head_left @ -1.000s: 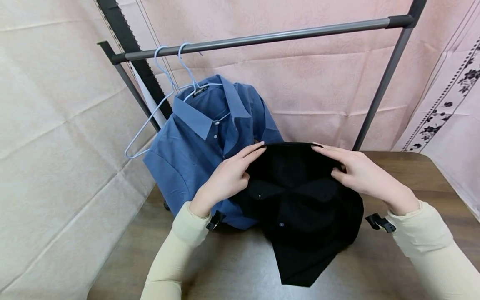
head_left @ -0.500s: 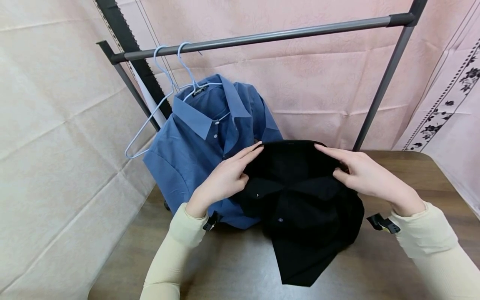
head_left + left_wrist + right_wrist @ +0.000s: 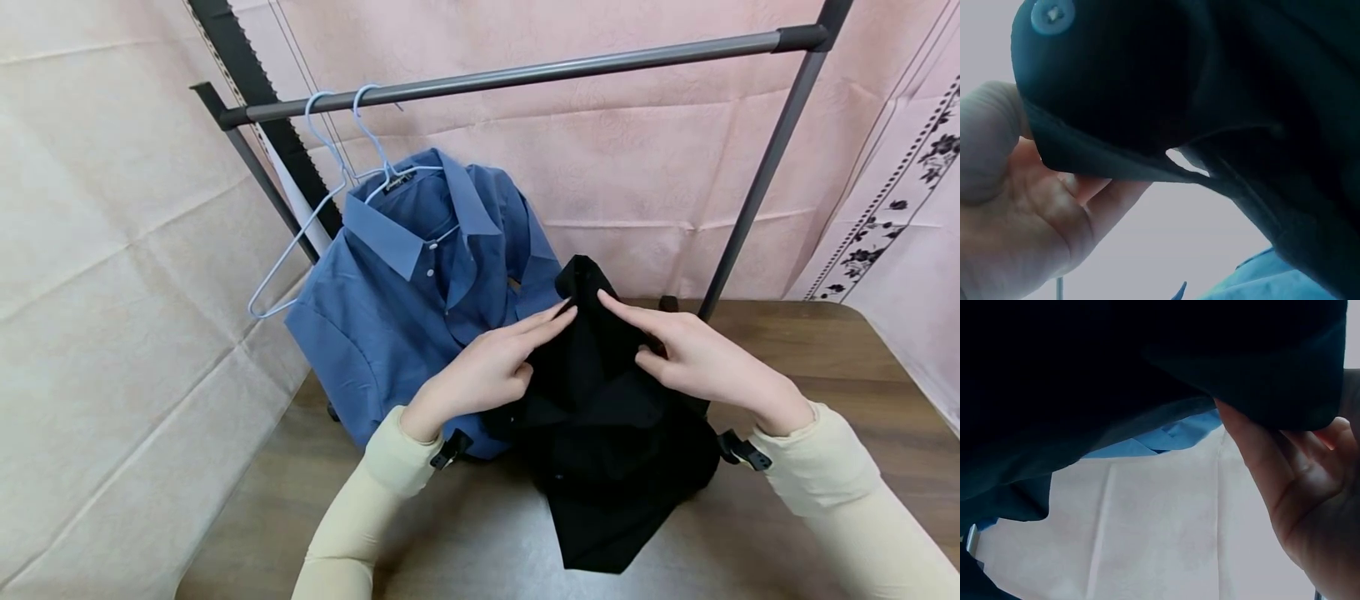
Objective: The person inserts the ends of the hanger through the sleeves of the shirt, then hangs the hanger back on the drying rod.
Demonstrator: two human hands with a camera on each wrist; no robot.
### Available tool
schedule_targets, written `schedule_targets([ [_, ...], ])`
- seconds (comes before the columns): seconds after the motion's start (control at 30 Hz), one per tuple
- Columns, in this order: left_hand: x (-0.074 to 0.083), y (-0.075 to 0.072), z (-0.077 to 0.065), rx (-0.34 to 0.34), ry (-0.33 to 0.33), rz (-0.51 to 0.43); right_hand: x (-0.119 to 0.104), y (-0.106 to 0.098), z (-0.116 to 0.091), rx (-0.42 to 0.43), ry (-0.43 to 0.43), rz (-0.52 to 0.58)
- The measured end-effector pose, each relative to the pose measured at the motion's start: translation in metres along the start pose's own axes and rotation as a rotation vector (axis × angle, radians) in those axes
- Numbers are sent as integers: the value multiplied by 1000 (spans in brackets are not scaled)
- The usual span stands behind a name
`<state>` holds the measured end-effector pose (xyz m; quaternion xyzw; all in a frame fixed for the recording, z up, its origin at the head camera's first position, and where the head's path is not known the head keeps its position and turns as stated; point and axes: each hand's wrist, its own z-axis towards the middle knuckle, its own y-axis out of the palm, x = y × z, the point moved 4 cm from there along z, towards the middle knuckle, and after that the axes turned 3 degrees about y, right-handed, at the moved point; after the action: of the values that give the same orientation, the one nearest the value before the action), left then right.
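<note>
A black shirt (image 3: 615,475) hangs bunched between my two hands, its lower point reaching down over the table. My left hand (image 3: 480,371) pinches one side near the top, and in the left wrist view the thumb and fingers (image 3: 1116,203) take the collar edge between them, below a button (image 3: 1052,15). On the other side my right hand (image 3: 693,354) grips the matching edge, its fingers (image 3: 1254,447) partly covered by cloth in the right wrist view. The black collar stands folded up between the hands. Behind the left hand, a blue shirt (image 3: 352,300) hangs on a light blue hanger (image 3: 367,125).
A grey metal rail (image 3: 570,72) crosses above the wooden table (image 3: 810,350). Another light blue hanger (image 3: 277,271) hangs bare at its left end. The rack's right post (image 3: 765,183) stands behind my right hand. Pinkish cloth (image 3: 637,158) covers the wall.
Both hands have drawn toward each other, the left moving right and the right moving slightly left. The shirt's wide neck opening has narrowed, and its collar now folds up between them.
</note>
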<state>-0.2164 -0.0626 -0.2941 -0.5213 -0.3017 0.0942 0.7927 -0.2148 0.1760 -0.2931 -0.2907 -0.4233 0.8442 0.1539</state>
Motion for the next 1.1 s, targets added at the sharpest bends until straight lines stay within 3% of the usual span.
schedule_targets([
  [0.13,-5,-1,-2,30,-23,-12,2,-2,-1,22,2,-7],
  [0.33,-19,-12,-12,148,-131,53,9,-11,-5,53,71,-5],
  [0.43,-22,-15,-15,156,-157,57,11,-13,-5,52,92,-4],
  [0.6,-24,-14,-19,145,-176,42,12,-14,-5,55,104,-8],
  [0.77,-22,-16,-20,181,-157,39,10,-17,-4,61,117,-8],
  [0.93,-23,-27,-26,282,-121,42,11,-18,-4,54,152,-5],
  [1.1,-22,-62,-41,466,-81,75,11,-19,-7,58,171,8],
])
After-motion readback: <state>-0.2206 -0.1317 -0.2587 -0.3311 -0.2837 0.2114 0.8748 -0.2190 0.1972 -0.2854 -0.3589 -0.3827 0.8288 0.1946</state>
